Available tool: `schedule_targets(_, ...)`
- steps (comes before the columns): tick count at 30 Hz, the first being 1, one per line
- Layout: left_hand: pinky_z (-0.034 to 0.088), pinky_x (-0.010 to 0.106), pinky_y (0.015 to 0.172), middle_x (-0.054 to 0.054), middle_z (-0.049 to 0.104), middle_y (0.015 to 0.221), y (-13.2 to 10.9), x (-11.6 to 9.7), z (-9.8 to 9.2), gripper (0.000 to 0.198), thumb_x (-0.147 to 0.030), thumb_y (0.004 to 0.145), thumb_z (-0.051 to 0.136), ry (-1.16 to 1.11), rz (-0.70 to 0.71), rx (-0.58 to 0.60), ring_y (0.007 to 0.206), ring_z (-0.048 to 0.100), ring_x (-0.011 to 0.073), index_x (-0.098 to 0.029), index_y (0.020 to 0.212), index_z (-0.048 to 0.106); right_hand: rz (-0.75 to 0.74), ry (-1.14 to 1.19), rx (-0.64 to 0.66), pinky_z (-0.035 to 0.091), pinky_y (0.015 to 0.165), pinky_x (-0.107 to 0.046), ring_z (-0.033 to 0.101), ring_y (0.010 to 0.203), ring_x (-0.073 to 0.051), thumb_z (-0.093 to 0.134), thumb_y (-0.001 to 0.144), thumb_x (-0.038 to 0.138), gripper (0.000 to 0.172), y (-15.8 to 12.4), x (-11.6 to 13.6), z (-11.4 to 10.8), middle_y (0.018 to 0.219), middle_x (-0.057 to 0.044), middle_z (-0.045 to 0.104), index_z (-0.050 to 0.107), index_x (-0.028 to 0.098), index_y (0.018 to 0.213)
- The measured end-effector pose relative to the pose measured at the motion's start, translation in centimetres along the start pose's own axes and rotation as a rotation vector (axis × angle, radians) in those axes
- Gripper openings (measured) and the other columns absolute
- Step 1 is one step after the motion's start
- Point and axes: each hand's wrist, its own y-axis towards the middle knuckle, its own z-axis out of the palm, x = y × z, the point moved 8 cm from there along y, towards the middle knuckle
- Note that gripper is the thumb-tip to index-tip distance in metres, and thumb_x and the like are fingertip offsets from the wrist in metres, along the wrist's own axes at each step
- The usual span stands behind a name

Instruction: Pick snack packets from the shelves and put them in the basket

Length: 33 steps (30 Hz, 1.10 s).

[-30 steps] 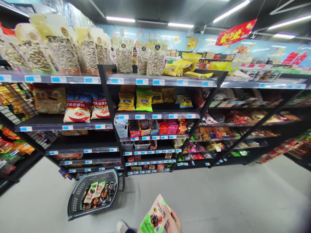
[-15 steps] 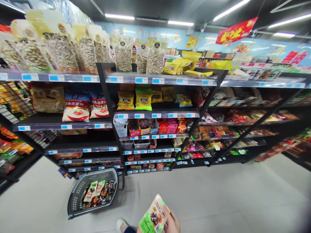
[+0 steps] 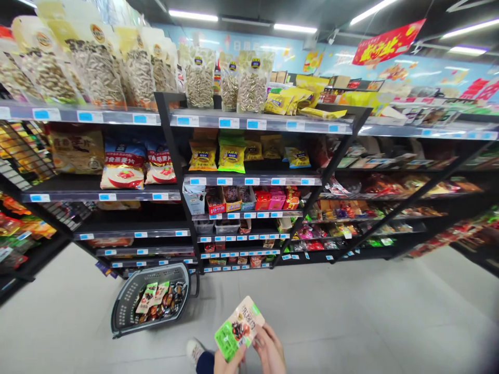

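Low in the middle of the head view, a beige and green snack packet [image 3: 239, 327] is held tilted between both hands, its printed front facing up. My left hand [image 3: 229, 362] pinches the packet's lower edge. On its right edge, my right hand [image 3: 270, 347] grips with the fingers closed. To the left on the floor stands a grey shopping basket [image 3: 119, 311]. Inside it lie two similar beige and green packets [image 3: 147, 298] over several dark wrapped items [image 3: 171, 301].
Black shelves [image 3: 249, 180] with price tags span the view, stocked with snack bags. Large bags of sunflower seeds [image 3: 255, 83] line the top shelf. A shoe [image 3: 194, 350] shows beside the hands on the grey tiled floor [image 3: 331, 322]. A red banner [image 3: 390, 42] hangs overhead.
The packet has risen slightly and moved left. My left hand now shows clearly on its lower edge, and my right hand has shifted a little on the right edge. The view has tilted slightly.
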Motion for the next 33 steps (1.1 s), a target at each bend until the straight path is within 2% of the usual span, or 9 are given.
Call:
schedule_targets(4, 0.052, 0.029, 0.060, 0.007, 0.070, 0.064, -1.0, -1.2, -0.3, 0.053, -0.059, 0.055, 0.081, -0.140, -0.049, -0.053, 0.064, 0.064, 0.0224, -0.013, 0.081, 0.074, -0.014, -0.068, 0.092, 0.052, 0.072, -0.028, 0.066, 0.086, -0.020, 0.083, 0.065, 0.035, 0.032, -1.5, 0.8, 1.4, 0.098, -0.009, 0.074, 0.073, 0.017, 0.089)
schedule_targets(7, 0.052, 0.028, 0.064, 0.008, 0.072, 0.074, -1.7, -1.3, -0.1, 0.049, -0.047, 0.059, 0.083, -0.232, -0.101, -0.030, 0.072, 0.065, 0.0216, -0.012, 0.091, 0.073, -0.024, -0.092, 0.071, 0.052, 0.071, -0.029, 0.065, 0.084, -0.020, 0.083, 0.065, 0.034, 0.032, -1.8, 0.9, 1.3, 0.098, -0.009, 0.074, 0.073, 0.017, 0.090)
schedule_targets(10, 0.048, 0.024, 0.061, 0.008, 0.073, 0.084, -2.0, -0.8, 0.3, 0.045, -0.037, 0.062, 0.085, -0.337, -0.155, -0.004, 0.065, 0.062, 0.0150, -0.012, 0.096, 0.072, -0.037, -0.100, 0.036, 0.050, 0.067, -0.028, 0.064, 0.079, -0.018, 0.084, 0.064, 0.033, 0.032, -1.7, 0.7, 0.8, 0.093, -0.007, 0.074, 0.072, 0.017, 0.089)
schedule_targets(13, 0.045, 0.023, 0.058, 0.006, 0.070, 0.080, -2.1, -0.5, 0.5, 0.042, -0.031, 0.060, 0.086, -0.420, -0.186, -0.001, 0.058, 0.055, 0.0102, -0.011, 0.094, 0.070, -0.040, -0.082, 0.018, 0.048, 0.064, -0.026, 0.063, 0.077, -0.017, 0.083, 0.065, 0.032, 0.030, -1.6, 0.3, 0.7, 0.091, -0.006, 0.074, 0.071, 0.018, 0.088)
schedule_targets(18, 0.042, 0.021, 0.054, 0.001, 0.065, 0.068, -1.9, -0.5, 0.9, 0.038, -0.028, 0.060, 0.085, -0.439, -0.233, 0.012, 0.054, 0.050, 0.0081, -0.010, 0.089, 0.067, -0.027, -0.072, -0.010, 0.047, 0.065, -0.025, 0.063, 0.078, -0.016, 0.081, 0.068, 0.031, 0.029, -1.5, -0.3, 0.4, 0.092, -0.005, 0.074, 0.070, 0.018, 0.091)
schedule_targets(23, 0.039, 0.020, 0.052, -0.001, 0.062, 0.062, -1.5, -0.8, 1.1, 0.037, -0.027, 0.060, 0.084, -0.418, -0.217, 0.033, 0.051, 0.048, 0.0075, -0.009, 0.086, 0.066, -0.034, -0.079, -0.048, 0.044, 0.063, -0.026, 0.063, 0.076, -0.016, 0.082, 0.066, 0.031, 0.030, -1.2, -0.3, -0.1, 0.090, -0.005, 0.074, 0.069, 0.018, 0.090)
schedule_targets(30, 0.038, 0.021, 0.052, -0.002, 0.060, 0.056, -1.5, -0.5, 1.4, 0.031, -0.028, 0.064, 0.082, -0.370, -0.222, 0.035, 0.051, 0.049, 0.0083, -0.010, 0.081, 0.064, -0.058, -0.102, -0.029, 0.044, 0.063, -0.027, 0.061, 0.073, -0.017, 0.080, 0.068, 0.033, 0.028, -1.3, 0.3, 0.0, 0.089, -0.005, 0.073, 0.069, 0.017, 0.088)
schedule_targets(33, 0.037, 0.020, 0.052, -0.002, 0.061, 0.057, -1.6, -0.4, 1.2, 0.029, -0.030, 0.066, 0.081, -0.339, -0.198, 0.035, 0.050, 0.049, 0.0086, -0.010, 0.081, 0.065, -0.045, -0.102, -0.009, 0.045, 0.066, -0.026, 0.062, 0.078, -0.017, 0.079, 0.069, 0.033, 0.028, -1.4, 0.2, 0.1, 0.093, -0.004, 0.072, 0.068, 0.018, 0.091)
